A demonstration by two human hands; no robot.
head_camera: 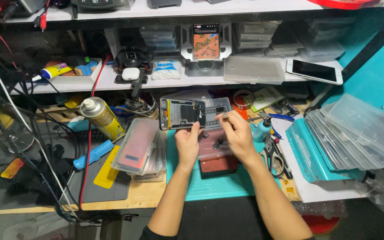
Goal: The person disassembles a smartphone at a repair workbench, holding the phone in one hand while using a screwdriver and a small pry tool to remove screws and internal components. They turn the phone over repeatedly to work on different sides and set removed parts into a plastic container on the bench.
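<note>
My left hand (187,144) holds an opened phone (182,114) from below, its back cover off and its inner parts facing me. My right hand (235,132) is beside the phone's right edge, thumb and fingers pinched together as if on something very small; I cannot make out what. Both hands hover over a teal work mat (181,178) and a clear parts tray (214,149) with small pieces in it.
A yellow spray can (102,118) and a stack of cased phones (139,152) lie left. Scissors (274,158), a small bottle (261,130) and clear plastic boxes (361,131) sit right. A shelf behind holds a lit phone on a stand (206,42) and a white phone (314,71).
</note>
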